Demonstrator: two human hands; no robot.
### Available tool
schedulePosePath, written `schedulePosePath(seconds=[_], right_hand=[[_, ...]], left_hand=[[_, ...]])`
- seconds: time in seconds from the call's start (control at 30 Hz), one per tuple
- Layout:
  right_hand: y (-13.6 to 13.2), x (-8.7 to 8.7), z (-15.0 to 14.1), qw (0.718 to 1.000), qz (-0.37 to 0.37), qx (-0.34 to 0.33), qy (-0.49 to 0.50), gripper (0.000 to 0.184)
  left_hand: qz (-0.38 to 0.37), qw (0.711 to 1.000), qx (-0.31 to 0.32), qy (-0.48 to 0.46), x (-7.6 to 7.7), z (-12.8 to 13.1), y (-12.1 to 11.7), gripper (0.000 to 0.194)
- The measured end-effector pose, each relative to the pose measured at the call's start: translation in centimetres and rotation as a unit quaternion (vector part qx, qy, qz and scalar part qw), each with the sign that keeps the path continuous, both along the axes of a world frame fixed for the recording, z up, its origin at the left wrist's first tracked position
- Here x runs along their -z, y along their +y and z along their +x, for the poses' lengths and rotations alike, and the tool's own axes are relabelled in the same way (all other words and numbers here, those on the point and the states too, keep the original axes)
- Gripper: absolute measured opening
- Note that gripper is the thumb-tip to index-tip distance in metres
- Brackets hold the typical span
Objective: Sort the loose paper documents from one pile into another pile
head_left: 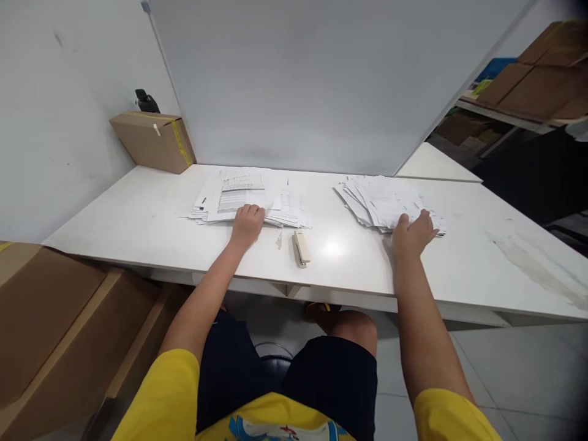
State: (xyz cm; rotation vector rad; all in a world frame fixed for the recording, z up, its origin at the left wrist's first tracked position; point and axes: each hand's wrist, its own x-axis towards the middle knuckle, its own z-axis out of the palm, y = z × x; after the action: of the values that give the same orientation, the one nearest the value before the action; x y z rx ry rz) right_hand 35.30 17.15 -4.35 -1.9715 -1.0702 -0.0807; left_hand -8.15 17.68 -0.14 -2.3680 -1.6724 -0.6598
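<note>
A spread stack of printed papers (pixel 241 190) lies left of centre on the white desk. My left hand (pixel 248 224) is at its near edge with fingers closed on a sheet of paper; a sheet corner beside the fingertips looks slightly raised. A second, fanned-out stack of papers (pixel 386 199) lies to the right. Over its near right edge rests my right hand (pixel 412 233), thumb and fingers apart, touching the papers. Between the stacks, closer to me, sits a cream stapler (pixel 301 248), which neither hand touches.
A taped cardboard box (pixel 151 141) stands at the desk's back left corner, with a black object (pixel 147 101) behind it. A white partition (pixel 294 86) borders the back. Large cardboard (pixel 50 306) leans at lower left. More boxes (pixel 537 86) sit on a shelf at right.
</note>
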Motion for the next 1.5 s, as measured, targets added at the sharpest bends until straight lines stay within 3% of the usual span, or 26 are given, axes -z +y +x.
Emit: schedulePosePath(seconds=[0.17,0.33,0.4,0.5,0.57,0.63,0.73,0.87,1.0,1.13,1.3,1.5], right_hand=[[-0.1,0.5,0.2,0.999,0.029,0.001,-0.016,0.065],[1.1,-0.4,-1.9,0.988,0.113,-0.056,-0.09,0.057],[2.5,-1.6,-4.9,0.977,0.123,-0.14,-0.106,0.054],[4.9,-3.7,-11.8,0.941,0.073,-0.311,-0.107,0.047],[6.2,-5.0,-17.0,0.9,0.012,-0.421,-0.116,0.045],[7.0,-5.8,-21.4,0.841,-0.057,-0.519,-0.142,0.055],[7.3,-6.1,-25.1,0.798,-0.127,-0.562,-0.176,0.067],[6.8,-5.4,-25.5,0.807,-0.111,-0.541,-0.208,0.052],[6.5,-4.9,-24.5,0.789,-0.048,-0.545,-0.277,0.035],[6.5,-4.9,-24.2,0.771,-0.004,-0.535,-0.345,0.036],[6.4,-4.7,-24.3,0.751,0.052,-0.534,-0.384,0.032],[6.0,-5.1,-24.2,0.763,0.068,-0.543,-0.346,0.032]], left_hand=[[0.008,0.996,-0.075,-0.045,1.0,-0.7,1.1,0.065],[0.01,0.992,-0.071,-0.108,1.1,-1.1,1.2,0.042],[0.021,0.987,-0.07,-0.143,1.1,-1.1,1.1,0.038],[0.044,0.977,-0.081,-0.194,1.1,-1.5,1.1,0.035],[0.068,0.955,-0.138,-0.254,1.2,-2.1,1.3,0.038],[0.088,0.92,-0.208,-0.321,1.3,-2.7,1.6,0.042],[0.101,0.898,-0.228,-0.362,1.5,-3.2,1.9,0.046],[0.107,0.93,-0.166,-0.31,1.8,-2.9,1.9,0.053],[0.1,0.946,-0.155,-0.266,1.9,-2.6,1.9,0.056],[0.09,0.958,-0.133,-0.237,1.7,-2.7,1.9,0.058],[0.06,0.985,-0.036,-0.157,1.5,-2.3,1.9,0.051],[0.04,0.993,0.012,-0.106,1.8,-1.8,2.1,0.048]])
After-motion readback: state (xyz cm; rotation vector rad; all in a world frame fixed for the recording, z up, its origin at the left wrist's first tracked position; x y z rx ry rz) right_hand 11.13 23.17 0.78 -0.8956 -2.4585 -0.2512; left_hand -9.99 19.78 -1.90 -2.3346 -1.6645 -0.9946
